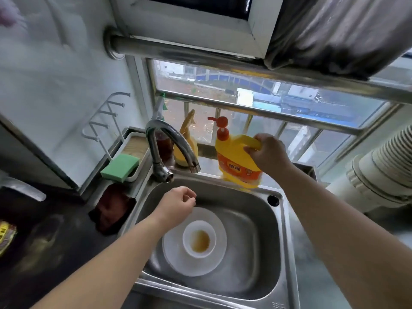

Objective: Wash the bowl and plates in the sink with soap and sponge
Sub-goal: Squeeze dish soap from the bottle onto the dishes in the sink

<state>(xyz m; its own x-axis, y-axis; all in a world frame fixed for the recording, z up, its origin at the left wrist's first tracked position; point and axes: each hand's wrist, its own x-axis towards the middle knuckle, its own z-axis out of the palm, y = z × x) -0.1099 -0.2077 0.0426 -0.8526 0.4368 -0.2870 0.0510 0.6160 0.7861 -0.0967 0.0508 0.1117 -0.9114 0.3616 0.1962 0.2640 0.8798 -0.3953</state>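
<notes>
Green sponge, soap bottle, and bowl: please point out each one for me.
green sponge [119, 167]: head view, middle of its top face.
soap bottle [236, 162]: head view, on the yellow body's front label.
bowl [199, 239]: head view, on its stained inner bottom.

Window [256, 103] daylight, soft blur, wide-angle distortion

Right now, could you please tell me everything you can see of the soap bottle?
The soap bottle is yellow plastic with an orange label, a red pump top and a moulded handle. The right hand grips that handle. The bottle stays roughly upright at the sink's back rim, by the window; whether its base rests there or is lifted is unclear.
</notes>
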